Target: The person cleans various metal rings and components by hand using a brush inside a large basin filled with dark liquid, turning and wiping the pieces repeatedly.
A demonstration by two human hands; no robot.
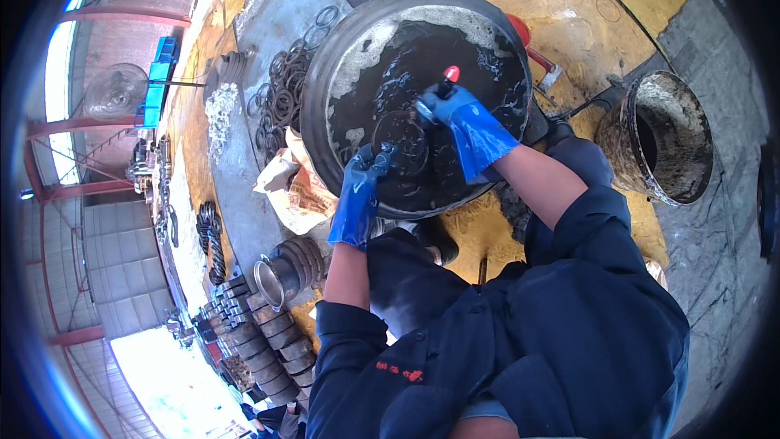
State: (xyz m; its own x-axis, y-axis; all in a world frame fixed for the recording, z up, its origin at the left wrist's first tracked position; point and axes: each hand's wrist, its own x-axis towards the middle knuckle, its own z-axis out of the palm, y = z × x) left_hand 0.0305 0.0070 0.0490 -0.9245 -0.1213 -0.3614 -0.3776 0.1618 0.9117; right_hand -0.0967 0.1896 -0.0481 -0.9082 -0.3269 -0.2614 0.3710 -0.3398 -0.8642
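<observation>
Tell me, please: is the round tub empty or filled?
Not empty: the round tub holds dark liquid edged with pale foam; depth unclear.

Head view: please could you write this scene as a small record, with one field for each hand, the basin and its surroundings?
Left hand: blue-gloved, gripping a dark round part at its edge
Right hand: blue-gloved, holding a red-ended black handle
Basin: round, grey, with dark liquid and pale foam
Left of basin: pile of dark rings
Right of basin: stained open drum
</observation>
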